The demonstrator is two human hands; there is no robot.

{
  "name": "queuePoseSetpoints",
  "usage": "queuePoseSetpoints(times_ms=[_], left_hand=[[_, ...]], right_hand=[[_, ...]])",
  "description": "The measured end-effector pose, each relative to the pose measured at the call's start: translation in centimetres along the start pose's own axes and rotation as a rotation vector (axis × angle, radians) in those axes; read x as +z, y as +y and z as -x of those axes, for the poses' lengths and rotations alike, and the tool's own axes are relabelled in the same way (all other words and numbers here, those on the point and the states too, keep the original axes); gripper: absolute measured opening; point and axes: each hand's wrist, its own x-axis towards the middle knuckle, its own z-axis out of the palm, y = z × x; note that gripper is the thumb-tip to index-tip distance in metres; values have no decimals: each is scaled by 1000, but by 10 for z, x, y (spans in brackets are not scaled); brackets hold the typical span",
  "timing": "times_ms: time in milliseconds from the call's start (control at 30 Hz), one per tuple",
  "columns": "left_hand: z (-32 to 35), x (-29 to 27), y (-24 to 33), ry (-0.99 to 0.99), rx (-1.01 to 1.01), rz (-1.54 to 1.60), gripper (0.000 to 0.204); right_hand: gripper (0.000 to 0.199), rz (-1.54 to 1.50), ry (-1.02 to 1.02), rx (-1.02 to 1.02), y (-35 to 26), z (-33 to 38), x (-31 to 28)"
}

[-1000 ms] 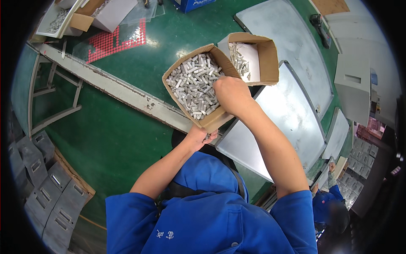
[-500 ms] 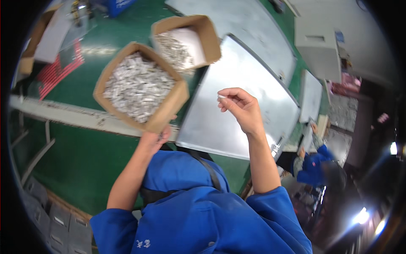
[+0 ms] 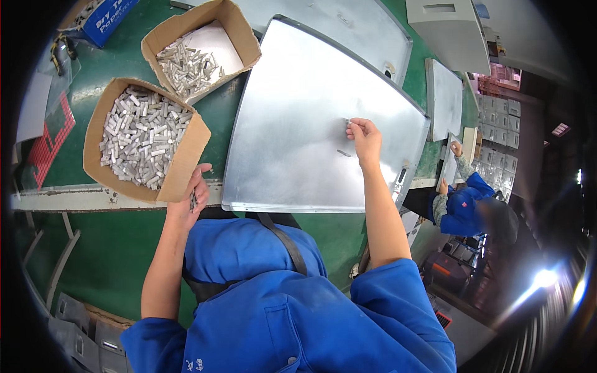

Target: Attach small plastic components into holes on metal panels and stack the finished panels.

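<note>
On the blue box (image 3: pixel 104 26), lettering (image 3: pixel 114 16) is printed; grey bit (image 3: pixel 347 123) pinched in right hand (image 3: pixel 364 138), more bits (image 3: pixel 193 201) cupped in left hand (image 3: pixel 185 209).

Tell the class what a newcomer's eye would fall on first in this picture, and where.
Probably the large shiny metal panel in the middle, with the right hand above it, a small piece at its fingertips. To its left, an open cardboard box full of small whitish-grey cylinders stands out. Beyond that box, toward the top, a second cardboard box holds slimmer pieces.
</note>
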Motion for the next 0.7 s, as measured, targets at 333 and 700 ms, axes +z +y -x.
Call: queuePoseSetpoints(times_ms=[333, 700], left_hand=[[-1, 1, -5, 31, 58, 18, 29], [-1, -2, -4, -12, 73, 10, 30]], right_hand=[[12, -4, -2, 7, 0, -6, 5], [13, 405, 12, -113, -12, -4, 10]])
